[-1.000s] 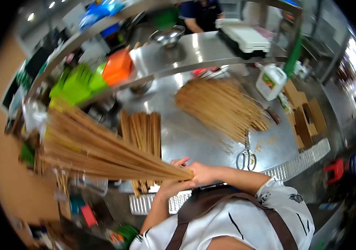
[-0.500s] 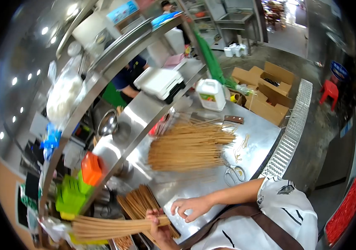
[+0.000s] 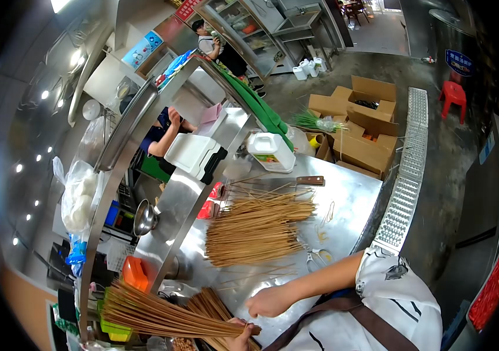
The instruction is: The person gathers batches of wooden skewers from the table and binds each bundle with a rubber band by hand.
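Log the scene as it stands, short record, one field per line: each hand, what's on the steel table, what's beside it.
Left hand: gripping a bundle of thin sticks near one end
Right hand: near the gripped end, no held object visible
On steel table: loose stick pile, scissors, brown-handled knife, white jug
Beside table: open cardboard boxes

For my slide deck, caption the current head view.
Left hand grips a bundle of thin sticks; a loose pile of sticks lies near scissors on the metal table.
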Motion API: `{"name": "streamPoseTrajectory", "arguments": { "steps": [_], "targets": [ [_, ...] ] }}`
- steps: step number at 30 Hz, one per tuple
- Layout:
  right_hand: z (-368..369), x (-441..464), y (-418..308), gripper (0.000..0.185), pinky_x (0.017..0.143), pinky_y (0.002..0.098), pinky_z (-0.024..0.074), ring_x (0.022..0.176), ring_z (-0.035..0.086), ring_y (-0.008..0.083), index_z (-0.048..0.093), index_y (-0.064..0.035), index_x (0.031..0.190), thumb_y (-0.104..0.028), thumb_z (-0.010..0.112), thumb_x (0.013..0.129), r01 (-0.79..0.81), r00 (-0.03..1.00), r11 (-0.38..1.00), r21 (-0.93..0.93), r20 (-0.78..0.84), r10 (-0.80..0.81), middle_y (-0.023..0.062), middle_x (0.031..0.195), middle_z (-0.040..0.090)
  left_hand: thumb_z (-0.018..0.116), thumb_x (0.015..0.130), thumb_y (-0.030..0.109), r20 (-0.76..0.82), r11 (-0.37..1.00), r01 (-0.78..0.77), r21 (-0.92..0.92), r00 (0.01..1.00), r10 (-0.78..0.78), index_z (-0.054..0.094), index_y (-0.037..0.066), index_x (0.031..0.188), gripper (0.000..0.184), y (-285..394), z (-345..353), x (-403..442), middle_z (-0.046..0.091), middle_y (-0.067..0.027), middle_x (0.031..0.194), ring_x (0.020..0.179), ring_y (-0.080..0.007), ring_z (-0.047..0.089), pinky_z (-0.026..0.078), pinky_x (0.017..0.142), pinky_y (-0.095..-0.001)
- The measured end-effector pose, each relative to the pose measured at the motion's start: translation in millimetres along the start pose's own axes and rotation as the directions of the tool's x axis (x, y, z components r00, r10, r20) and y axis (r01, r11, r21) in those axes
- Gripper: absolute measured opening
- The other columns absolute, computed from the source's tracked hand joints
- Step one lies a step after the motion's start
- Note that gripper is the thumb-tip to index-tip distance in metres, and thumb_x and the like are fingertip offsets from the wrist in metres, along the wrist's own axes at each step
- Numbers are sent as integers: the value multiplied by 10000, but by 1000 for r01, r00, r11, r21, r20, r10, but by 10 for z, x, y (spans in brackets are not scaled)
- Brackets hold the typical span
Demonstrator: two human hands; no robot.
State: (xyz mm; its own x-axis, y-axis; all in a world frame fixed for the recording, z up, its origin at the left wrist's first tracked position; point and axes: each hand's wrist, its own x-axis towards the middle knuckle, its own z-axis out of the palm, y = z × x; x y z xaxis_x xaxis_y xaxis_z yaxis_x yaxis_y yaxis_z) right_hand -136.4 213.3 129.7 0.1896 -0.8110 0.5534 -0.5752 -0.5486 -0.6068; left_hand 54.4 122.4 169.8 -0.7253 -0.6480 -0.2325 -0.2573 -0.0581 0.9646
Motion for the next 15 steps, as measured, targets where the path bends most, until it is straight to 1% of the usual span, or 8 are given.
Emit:
{"name": "streamPoseTrajectory", "arguments": {
  "steps": [1,2,4,7,8,10,11,15],
  "targets": [
    [35,-18,76,121,557,353,449,644,574,261,564,-3,831,-68,501,751,1,1000,1000,2,1,-1,172,811,538,611,728,33,-5,1000,-23,-4,1000,23,519,14,821,133,-15,17,19,561,-89,677,618,-172,551,457,583,-272],
    [72,-27,144,124,583,389,461,674,574,310,563,6,828,-60,504,741,-178,984,981,-82,-27,177,201,862,521,599,746,28,5,966,-61,250,998,62,508,16,837,129,-47,-46,79,565,-79,695,649,-176,549,464,635,-311],
    [-49,-22,99,195,635,443,476,721,569,390,540,32,835,-116,578,713,-412,908,889,-202,-14,418,255,938,497,618,721,22,-47,942,-87,323,993,108,489,36,831,170,75,191,113,520,-60,756,702,-165,520,443,696,-300],
    [114,-57,360,368,638,425,481,724,579,374,533,35,934,-176,668,665,-389,921,912,-132,-85,381,244,947,514,650,687,8,-100,889,-163,428,969,226,466,39,858,253,-23,258,259,464,-46,817,754,-142,482,411,747,-278],
    [26,-62,324,368,638,425,481,724,579,374,533,35,934,-176,668,665,-386,922,913,-131,-76,379,244,947,514,642,684,-6,-107,915,-240,325,952,288,464,52,824,234,-91,262,333,444,-44,870,816,-152,462,401,791,-313],
    [-155,-85,285,628,807,375,442,976,531,322,461,4,1142,-263,736,644,-495,869,838,232,126,478,213,1055,523,633,673,-71,-139,912,-398,96,902,408,461,57,844,274,-196,343,446,430,-48,909,872,-154,432,379,841,-324],
    [-139,-96,292,628,807,375,442,976,531,322,461,4,1142,-263,736,644,-496,868,837,231,137,477,213,1055,523,633,673,-71,-149,915,-394,92,903,404,461,57,844,274,-145,502,463,430,-48,909,872,-154,432,379,841,-324],
    [-28,-145,389,654,870,319,404,1032,501,241,463,-18,1175,-293,746,654,-538,824,662,522,159,544,149,1106,530,597,781,39,-245,764,-486,-423,874,420,453,69,908,195,-47,870,574,459,-44,888,867,-179,478,394,847,-312]
  ]
}}
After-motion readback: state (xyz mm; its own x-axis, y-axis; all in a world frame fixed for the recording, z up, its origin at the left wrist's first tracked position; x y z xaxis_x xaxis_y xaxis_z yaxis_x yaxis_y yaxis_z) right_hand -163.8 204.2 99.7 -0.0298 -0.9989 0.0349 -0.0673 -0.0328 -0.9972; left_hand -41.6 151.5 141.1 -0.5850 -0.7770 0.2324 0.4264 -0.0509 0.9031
